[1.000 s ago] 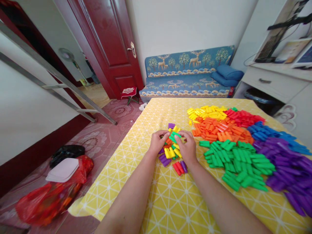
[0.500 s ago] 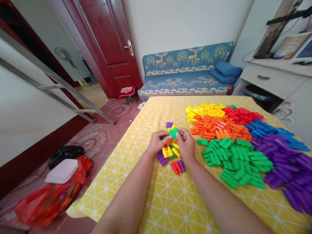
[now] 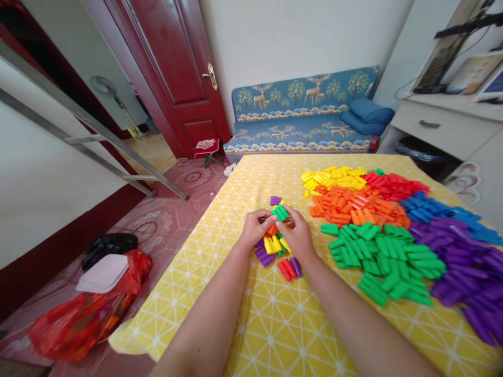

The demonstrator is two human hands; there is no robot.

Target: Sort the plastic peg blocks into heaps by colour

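My left hand (image 3: 254,229) and my right hand (image 3: 298,233) meet over a small mixed heap. Between their fingertips they pinch green plastic tube pieces (image 3: 280,212), which look like caps set side by side. Beneath the hands lie an orange piece (image 3: 272,229), yellow pieces (image 3: 272,244) and purple pieces (image 3: 264,256), partly hidden by the fingers. Red pieces (image 3: 287,269) and a dark purple piece (image 3: 296,267) rest just in front of the heap. Whether the green pieces are joined to one another I cannot tell.
Right of my hands, piles of green (image 3: 385,256), orange (image 3: 361,205), yellow (image 3: 334,179), red (image 3: 396,187), blue (image 3: 422,208) and purple pieces (image 3: 459,256) cover the yellow tablecloth (image 3: 204,293). A blue sofa (image 3: 275,134) stands beyond; red bags (image 3: 74,324) lie on the floor.
My right fingers have shifted slightly left and closer to the left thumb, and the green pieces are turned a little. The whole view has moved slightly.
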